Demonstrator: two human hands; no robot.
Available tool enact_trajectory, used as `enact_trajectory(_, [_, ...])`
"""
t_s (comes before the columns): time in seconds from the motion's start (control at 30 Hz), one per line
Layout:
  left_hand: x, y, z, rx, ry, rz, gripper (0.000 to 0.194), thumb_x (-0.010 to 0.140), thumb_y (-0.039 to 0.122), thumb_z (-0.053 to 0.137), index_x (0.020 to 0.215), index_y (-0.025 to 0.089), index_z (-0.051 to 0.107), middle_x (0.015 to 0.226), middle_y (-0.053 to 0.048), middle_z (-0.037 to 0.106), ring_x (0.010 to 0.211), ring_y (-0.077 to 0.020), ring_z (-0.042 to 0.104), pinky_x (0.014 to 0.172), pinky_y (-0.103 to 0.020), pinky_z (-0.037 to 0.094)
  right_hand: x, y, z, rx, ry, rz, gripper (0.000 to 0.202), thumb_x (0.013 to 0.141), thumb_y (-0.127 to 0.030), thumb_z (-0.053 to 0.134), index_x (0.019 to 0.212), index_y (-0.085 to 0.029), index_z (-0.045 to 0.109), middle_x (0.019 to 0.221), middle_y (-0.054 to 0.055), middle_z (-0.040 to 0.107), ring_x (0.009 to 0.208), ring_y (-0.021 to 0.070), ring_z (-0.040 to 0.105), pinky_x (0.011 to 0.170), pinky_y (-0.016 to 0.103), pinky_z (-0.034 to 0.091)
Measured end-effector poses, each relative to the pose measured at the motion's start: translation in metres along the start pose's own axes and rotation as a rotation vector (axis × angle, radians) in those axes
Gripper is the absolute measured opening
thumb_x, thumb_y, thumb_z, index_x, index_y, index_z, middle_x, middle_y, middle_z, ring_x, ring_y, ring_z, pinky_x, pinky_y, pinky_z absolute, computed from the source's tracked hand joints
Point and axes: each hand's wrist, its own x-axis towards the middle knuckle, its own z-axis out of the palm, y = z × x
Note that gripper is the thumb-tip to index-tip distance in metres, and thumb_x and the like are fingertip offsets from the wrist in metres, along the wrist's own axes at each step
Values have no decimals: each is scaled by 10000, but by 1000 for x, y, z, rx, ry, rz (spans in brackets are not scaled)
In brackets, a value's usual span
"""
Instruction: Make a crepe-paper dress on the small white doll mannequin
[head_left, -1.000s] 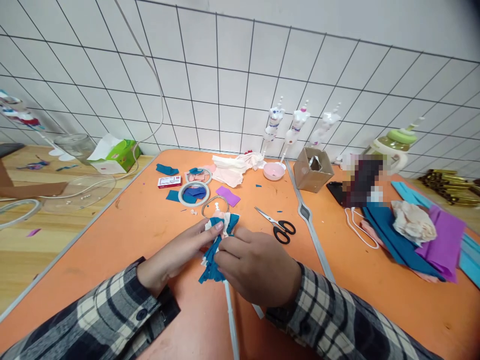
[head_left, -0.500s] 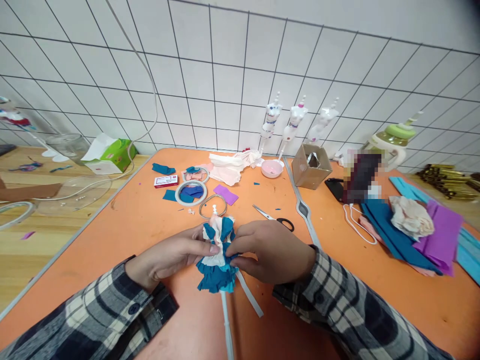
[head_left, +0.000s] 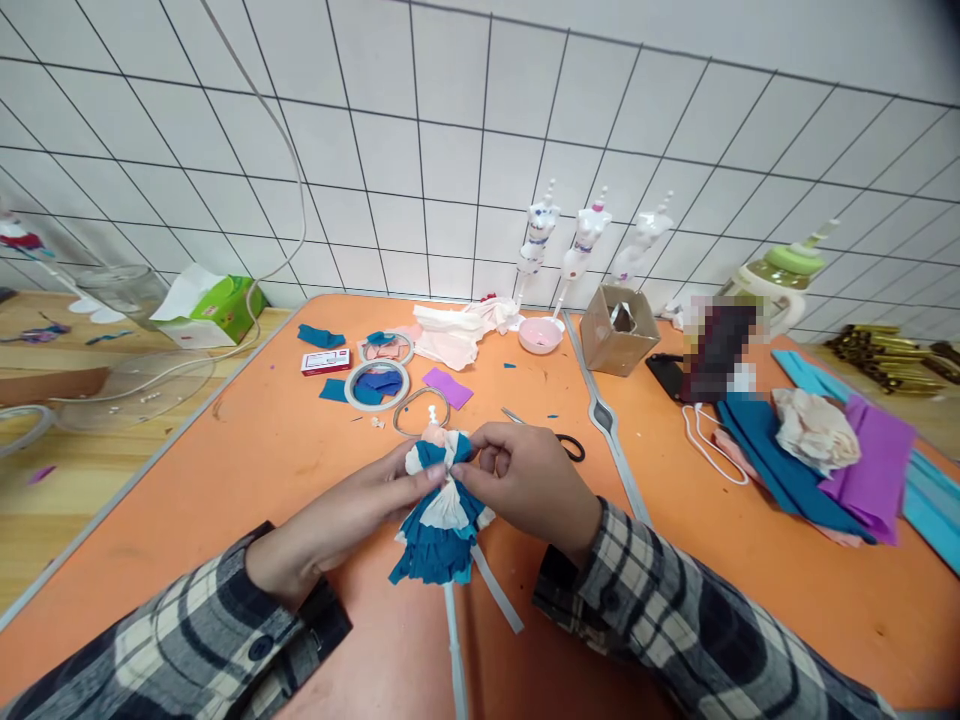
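Note:
A small doll form in a teal and cream crepe paper dress (head_left: 439, 550) stands on a thin pale stick (head_left: 454, 650) in front of me. My left hand (head_left: 360, 505) is closed round its left side, the thumb pressed on the waist and the other fingers behind. From the other side my right hand (head_left: 525, 480) pinches the dress near the waist with thumb and forefinger. A narrow white strip (head_left: 496, 590) sticks out below the skirt on the right. Scissors (head_left: 571, 447) lie just behind my right hand, which partly covers them.
Tape rings (head_left: 377, 404), teal and purple paper pieces (head_left: 448, 388) and a small red-white box (head_left: 325, 361) lie behind the doll. Farther back stand white mannequin forms (head_left: 538, 235), a pink bowl (head_left: 541, 335) and a cardboard box (head_left: 618, 330). Folded crepe paper (head_left: 870, 465) lies at right.
My right hand has shifted up from the skirt side to the waist. The cream front piece now looks gathered at the waist and flares below it.

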Motion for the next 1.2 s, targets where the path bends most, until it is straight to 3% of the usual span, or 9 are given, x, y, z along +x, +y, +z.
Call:
enact_trajectory(0.2, [2,-5,-5,-113,32,-83,495,932,497,545,1344,223,527,1083,-107,723,883,-243,687,798,-368,539,7,8,-3,409,-268,263,19,754,-198,554,770,-192,561,561,-67,520,498,103,525,485,206,389])
enact_trajectory(0.27, [2,-4,-5,-86,45,-86,497,923,486,568,1348,232,516,1093,-101,722,893,-242,691,781,-354,542,8,8,-5,368,-292,279,57,783,-231,531,779,-188,568,592,-48,545,513,114,539,484,219,406])
enact_trajectory(0.4, [2,-2,-3,-80,79,-86,447,912,477,594,1280,225,559,1081,-88,724,914,-238,694,779,-327,540,6,7,-14,-9,49,-66,261,776,-211,581,1030,-182,631,913,37,656,761,164,585,651,276,456])
enact_trajectory(0.53, [0,-2,4,-237,35,-13,365,910,472,597,1157,204,621,1047,-86,719,896,-228,688,808,-328,535,4,7,-21,-205,46,-475,307,801,-89,561,1066,-201,669,1086,51,683,969,202,575,851,332,433])
enact_trajectory(0.63, [-2,-3,13,-380,-6,74,419,860,472,668,1203,247,583,1032,-58,703,906,-228,674,770,-324,545,4,8,-23,-284,43,-483,202,836,-112,597,988,-201,695,1009,35,704,918,195,585,807,321,431])
enact_trajectory(0.73, [-3,-4,19,-347,54,73,492,800,290,766,1239,275,543,1021,-29,689,902,-204,665,765,-298,543,5,9,-26,-307,26,-486,196,862,-129,604,1015,-201,702,1004,42,708,906,193,588,794,316,434])
enact_trajectory(0.93, [-1,-4,19,-397,90,54,315,786,255,746,1084,220,649,959,-26,685,863,-188,650,768,-273,529,4,10,-25,-394,22,-539,162,931,-170,561,967,-216,712,949,28,718,852,181,559,738,304,410])
enact_trajectory(1.1, [-5,-2,17,-125,133,29,486,799,300,759,1248,263,574,1210,-39,647,1084,-230,596,879,-309,486,1,8,-21,-416,113,-607,157,945,-279,563,895,-228,704,1082,39,692,883,183,535,748,311,395])
enact_trajectory(1.2, [-7,0,20,22,172,29,515,802,315,754,1267,260,542,1228,-44,632,1144,-248,563,903,-324,464,1,5,-19,-351,64,-643,148,933,-235,546,860,-204,670,931,35,703,830,174,538,764,309,393])
